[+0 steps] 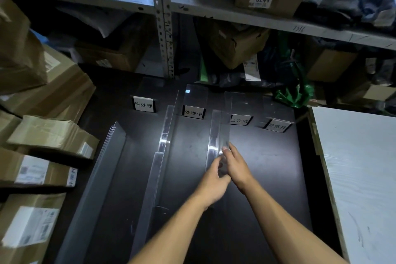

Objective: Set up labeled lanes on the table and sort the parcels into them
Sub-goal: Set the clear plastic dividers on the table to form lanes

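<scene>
Four lane labels (143,104) stand along far edge of dark table (267,167). Brown parcels (51,135) piled far left, unsorted. Grey angled dividers (100,167) stacked near left. Two clear acrylic dividers stand centre; right clear divider (216,133) gripped at near end by both hands. Left hand (211,182) fingers curled round it; right hand (236,165) fingers pinching its top edge. Step: lane setup. Next, likely: square divider between labels, release.

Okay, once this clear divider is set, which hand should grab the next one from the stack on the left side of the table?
Left, probably. The left hand is nearer the stack of dividers along the table's left side; the right hand would have to cross over it. Both now hold the clear divider.
</scene>
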Available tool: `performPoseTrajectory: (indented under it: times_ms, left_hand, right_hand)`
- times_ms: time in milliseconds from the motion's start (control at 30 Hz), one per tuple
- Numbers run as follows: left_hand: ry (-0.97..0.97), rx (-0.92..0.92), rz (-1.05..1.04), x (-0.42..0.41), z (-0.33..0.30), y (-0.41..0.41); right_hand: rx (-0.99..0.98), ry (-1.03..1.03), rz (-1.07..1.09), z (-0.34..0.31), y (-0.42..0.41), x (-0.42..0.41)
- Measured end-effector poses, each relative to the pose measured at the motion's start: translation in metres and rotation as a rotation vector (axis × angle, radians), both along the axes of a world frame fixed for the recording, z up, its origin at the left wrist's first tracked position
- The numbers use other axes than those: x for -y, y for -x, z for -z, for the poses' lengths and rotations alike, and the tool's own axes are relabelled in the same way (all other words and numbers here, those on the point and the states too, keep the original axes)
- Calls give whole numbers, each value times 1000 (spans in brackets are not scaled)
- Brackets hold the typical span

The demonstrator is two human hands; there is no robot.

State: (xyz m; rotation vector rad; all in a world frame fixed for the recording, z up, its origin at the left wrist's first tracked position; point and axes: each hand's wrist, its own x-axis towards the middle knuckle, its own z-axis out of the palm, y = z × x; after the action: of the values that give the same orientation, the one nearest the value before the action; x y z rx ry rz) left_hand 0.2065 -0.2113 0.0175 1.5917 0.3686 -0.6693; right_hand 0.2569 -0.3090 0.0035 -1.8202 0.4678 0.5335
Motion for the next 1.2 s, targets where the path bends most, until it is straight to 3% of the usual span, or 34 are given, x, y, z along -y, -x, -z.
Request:
performPoseTrajectory:
  times_ms: [200,400,633,867,1000,1100,1200]
  left_hand:
    - [-14,2,-10,-8,-7,-2]
    - [-63,88,-32,-39,-28,1]
    - [-140,279,-219,-109,-76,20]
    - [-523,490,-501,-219,-90,85]
    - [-603,252,-408,-277,-61,123]
    - [-444,58,-280,-296,-40,151]
    - [-306,-15,-178,-300,-27,178]
  right_hand:
    - [36,121,-44,-17,5,0]
    - [389,310,19,-54,13,-23]
    - [513,185,-101,-98,39,-102]
    - [402,17,-278,-98,100,-203]
    - [209,-29,-382,-72,142,-256]
    - [49,-71,-399,-54,167,-286]
    - [-16,-52,-391,-41,187,-306]
